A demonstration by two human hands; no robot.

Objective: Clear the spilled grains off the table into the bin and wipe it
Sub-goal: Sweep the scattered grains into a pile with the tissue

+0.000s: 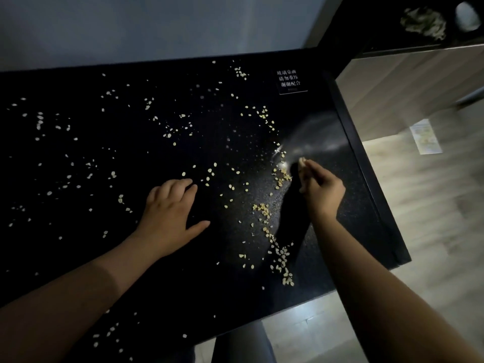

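Note:
Pale spilled grains lie scattered over the whole black glass table, densest in a line at the right. My left hand rests flat on the table near the middle, fingers straight and spread. My right hand stands on its edge at the right side of the table, fingers extended together and touching the surface beside a cluster of grains. A few grains sit at its fingertips. No bin or cloth is in view.
A white-lettered label is stuck at the table's far right corner. The table's right edge drops to a wooden floor with a paper on it. A wooden cabinet stands beyond.

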